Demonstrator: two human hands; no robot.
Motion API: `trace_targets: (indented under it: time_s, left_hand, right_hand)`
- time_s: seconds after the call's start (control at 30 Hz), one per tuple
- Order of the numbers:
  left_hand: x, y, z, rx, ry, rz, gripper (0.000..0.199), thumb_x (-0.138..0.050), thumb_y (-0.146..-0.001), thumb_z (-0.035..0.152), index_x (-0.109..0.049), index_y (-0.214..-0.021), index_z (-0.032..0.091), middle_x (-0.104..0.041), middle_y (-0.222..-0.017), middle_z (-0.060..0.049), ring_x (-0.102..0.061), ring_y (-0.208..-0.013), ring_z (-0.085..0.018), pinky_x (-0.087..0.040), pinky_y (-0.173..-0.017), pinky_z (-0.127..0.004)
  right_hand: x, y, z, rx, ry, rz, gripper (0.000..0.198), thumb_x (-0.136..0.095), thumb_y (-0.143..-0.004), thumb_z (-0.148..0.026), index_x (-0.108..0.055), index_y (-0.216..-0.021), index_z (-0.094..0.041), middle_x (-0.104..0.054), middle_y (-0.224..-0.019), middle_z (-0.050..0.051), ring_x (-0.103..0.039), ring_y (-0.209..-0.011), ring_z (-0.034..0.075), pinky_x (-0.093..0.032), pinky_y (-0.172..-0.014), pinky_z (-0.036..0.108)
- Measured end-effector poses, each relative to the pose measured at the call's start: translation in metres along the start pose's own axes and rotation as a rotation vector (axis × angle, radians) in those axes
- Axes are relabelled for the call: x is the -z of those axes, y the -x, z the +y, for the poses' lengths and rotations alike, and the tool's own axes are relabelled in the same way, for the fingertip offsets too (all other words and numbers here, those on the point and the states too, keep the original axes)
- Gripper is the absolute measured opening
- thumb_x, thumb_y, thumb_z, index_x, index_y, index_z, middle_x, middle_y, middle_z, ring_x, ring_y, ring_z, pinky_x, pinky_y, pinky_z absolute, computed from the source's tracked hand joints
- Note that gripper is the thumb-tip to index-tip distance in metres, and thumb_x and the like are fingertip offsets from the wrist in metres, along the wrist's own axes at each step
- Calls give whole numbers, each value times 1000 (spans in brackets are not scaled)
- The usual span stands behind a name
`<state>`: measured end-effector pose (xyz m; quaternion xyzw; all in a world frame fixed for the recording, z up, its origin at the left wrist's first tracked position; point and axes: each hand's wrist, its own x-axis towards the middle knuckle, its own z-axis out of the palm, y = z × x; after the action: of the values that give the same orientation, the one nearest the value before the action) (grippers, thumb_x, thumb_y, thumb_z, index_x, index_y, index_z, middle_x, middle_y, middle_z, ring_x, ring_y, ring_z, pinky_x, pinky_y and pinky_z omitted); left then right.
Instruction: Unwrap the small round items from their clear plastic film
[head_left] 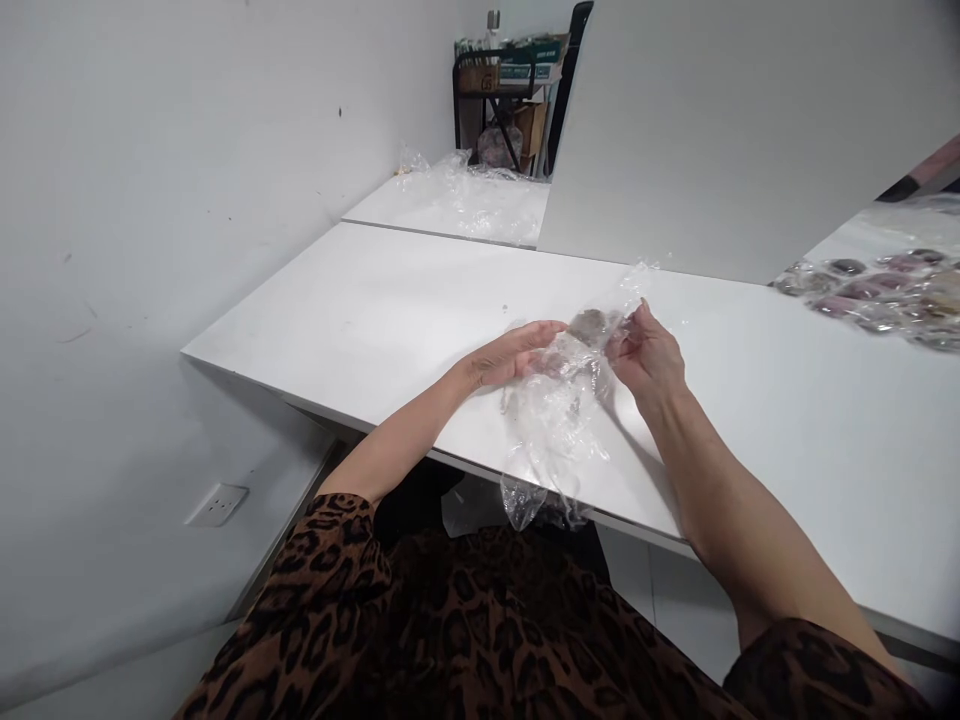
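Your left hand (517, 352) points inward, its fingers (549, 329) nearly straight toward your right hand (649, 352), whose fingers (627, 335) are bent, a gap between the two. Your bare forearms (731, 500) slant back toward you, spreading apart behind the fingers.

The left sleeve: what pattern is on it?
The left sleeve has a brown-and-black leopard print, shown in the head view.

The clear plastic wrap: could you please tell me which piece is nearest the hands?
The crumpled piece between the left hand and right hand; the far heap and right-side bundle lie apart from both.
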<state>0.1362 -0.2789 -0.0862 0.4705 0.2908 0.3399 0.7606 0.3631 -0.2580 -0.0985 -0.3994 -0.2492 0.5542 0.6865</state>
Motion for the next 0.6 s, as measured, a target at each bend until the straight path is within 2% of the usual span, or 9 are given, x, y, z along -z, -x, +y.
trace_targets:
  time_s: [0.13,0.23,0.3,0.37,0.43,0.5,0.6]
  left_hand:
    - [-13,-2,-14,-81,-322,215,76,-97,-64,35,-66,-131,20,-59,-121,-15,-63,-102,-26,-54,-95,-43]
    - [-18,-3,-20,-60,-442,302,85,-94,-66,31,-56,-141,21,-55,-121,-11,-59,-92,-18,-52,-96,-41]
    - [-20,-2,-19,-34,-423,358,83,-90,-71,26,-51,-144,21,-53,-126,-11,-59,-88,-14,-52,-92,-37]
    - [-20,-2,-16,-69,-350,447,79,-89,-73,24,-50,-143,20,-52,-130,-12,-59,-88,-13,-52,-89,-33]
    - [-19,-2,-13,-125,-246,509,77,-90,-73,22,-51,-140,19,-55,-126,-11,-60,-88,-12,-52,-88,-30]
    - [-18,-3,-11,-152,-131,504,75,-91,-73,21,-52,-137,18,-60,-114,-7,-61,-84,-11,-52,-86,-29]
    - [-19,-4,-11,-160,-34,418,55,-90,-79,35,-61,-121,15,-65,-96,-3,-61,-79,-12,-50,-83,-28]
  right_hand:
    - [-19,22,-4,-52,50,-116,44,-97,-65,-42,-61,-80,-23,-68,-73,-4,-59,-57,9,-50,-47,22]
    - [-24,32,-8,-63,190,-164,51,-99,-58,-47,-61,-81,-24,-70,-83,-2,-59,-63,10,-47,-49,22]
    - [-23,36,-8,-74,320,-158,57,-100,-53,-46,-62,-88,-24,-71,-91,0,-61,-70,12,-44,-50,23]
    - [-20,37,-6,-116,429,-146,66,-103,-46,-39,-63,-96,-25,-72,-97,2,-63,-75,15,-43,-52,24]
    - [-18,37,-4,-174,475,-184,66,-103,-43,-34,-65,-95,-22,-72,-92,4,-64,-74,17,-44,-54,26]
    - [-18,36,-3,-181,454,-256,55,-102,-46,-37,-67,-85,-19,-69,-80,4,-62,-67,15,-46,-55,28]
    - [-19,35,-5,-63,381,-326,48,-99,-53,-48,-69,-75,-19,-64,-68,1,-56,-59,12,-45,-55,29]
